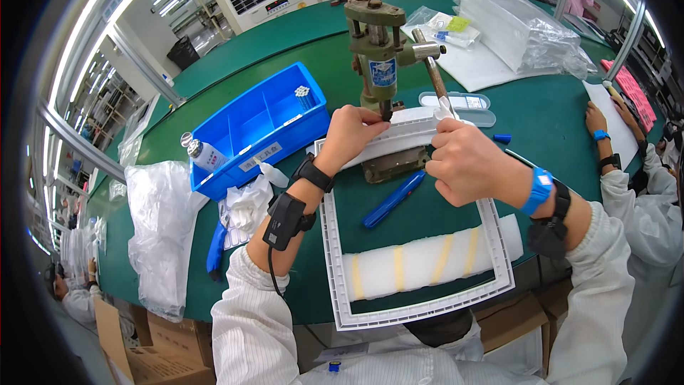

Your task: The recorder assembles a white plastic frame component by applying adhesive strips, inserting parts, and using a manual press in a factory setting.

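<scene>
A white rectangular plastic frame [420, 314] rests with its far side under a green hand-lever press [377, 50]. My left hand [350, 137] is at that far side, its fingers pinched together beside the dark tip of the press ram. Whatever lies between those fingertips is too small or hidden to make out. My right hand [463, 164] is closed round the lower end of the press lever [436, 80], which has white wrapping near the grip. Inside the frame's opening, a blue pen-like tool [393, 199] lies on the green table beside the press base [395, 165].
Left stands a blue divided bin [260, 150] with a white bottle [205, 155]. A taped white foam roll [420, 265] lies across the frame's opening. Plastic bags [160, 235] are at left, bagged sheets [520, 32] at far right. A co-worker's hands [597, 121] are at right.
</scene>
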`<state>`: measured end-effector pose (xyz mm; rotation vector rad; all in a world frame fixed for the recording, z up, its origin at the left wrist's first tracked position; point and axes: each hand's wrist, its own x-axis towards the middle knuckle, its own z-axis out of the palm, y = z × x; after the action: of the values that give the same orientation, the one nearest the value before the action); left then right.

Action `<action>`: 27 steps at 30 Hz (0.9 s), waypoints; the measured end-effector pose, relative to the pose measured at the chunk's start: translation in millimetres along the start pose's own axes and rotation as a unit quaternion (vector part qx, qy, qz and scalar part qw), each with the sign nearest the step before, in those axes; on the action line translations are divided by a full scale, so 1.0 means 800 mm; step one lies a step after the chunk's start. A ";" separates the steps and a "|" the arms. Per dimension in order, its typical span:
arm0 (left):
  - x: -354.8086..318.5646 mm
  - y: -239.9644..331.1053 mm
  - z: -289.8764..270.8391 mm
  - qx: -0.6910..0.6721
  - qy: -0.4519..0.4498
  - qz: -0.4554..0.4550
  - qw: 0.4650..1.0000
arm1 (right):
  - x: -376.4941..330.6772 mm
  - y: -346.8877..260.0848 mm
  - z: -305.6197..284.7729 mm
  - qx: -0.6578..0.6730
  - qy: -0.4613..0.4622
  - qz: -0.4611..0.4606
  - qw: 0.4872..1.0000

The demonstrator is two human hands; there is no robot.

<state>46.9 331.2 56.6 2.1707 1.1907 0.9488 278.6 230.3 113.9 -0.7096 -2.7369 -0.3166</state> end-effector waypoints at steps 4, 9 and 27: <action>-0.003 0.001 -0.004 -0.003 0.004 0.004 1.000 | -0.002 0.001 0.017 -0.008 0.033 -0.005 0.999; -0.004 0.003 -0.003 0.003 -0.010 -0.010 1.000 | -0.003 0.000 0.018 -0.003 0.039 -0.006 0.999; -0.004 -0.001 -0.006 -0.003 -0.018 -0.018 1.000 | 0.002 -0.003 0.020 0.001 0.035 -0.016 0.999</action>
<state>42.1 329.3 58.1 2.1454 1.2025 0.8932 272.7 233.4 99.1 -0.6416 -2.6854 -0.3388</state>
